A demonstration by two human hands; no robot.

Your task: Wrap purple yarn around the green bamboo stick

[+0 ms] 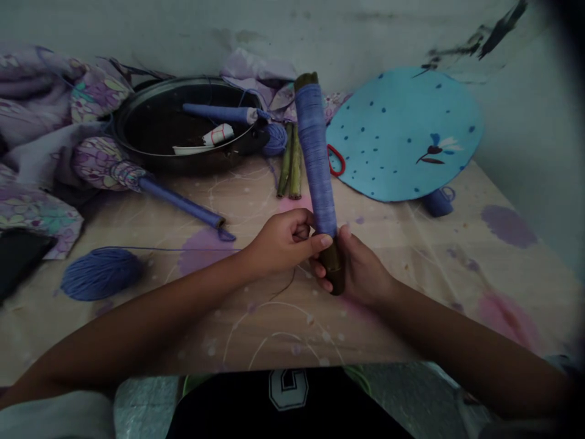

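Observation:
My right hand is closed around the bare lower end of a thick brown-green stick, which stands nearly upright and leans slightly left at the top. Blue yarn is wound tightly over most of its length. Where the winding ends at the bottom, my left hand pinches the yarn with its thumb against the stick and its fingers curled. From a loose blue yarn ball on the left of the table, a strand runs towards my left hand and passes out of sight behind the forearm.
Behind stand a black pan holding a yarn-wrapped stick, green stalks and a smaller yarn ball. A blue fan-shaped board leans at the right. At left lie flowered cloth, a bound wrapped handle and a dark object.

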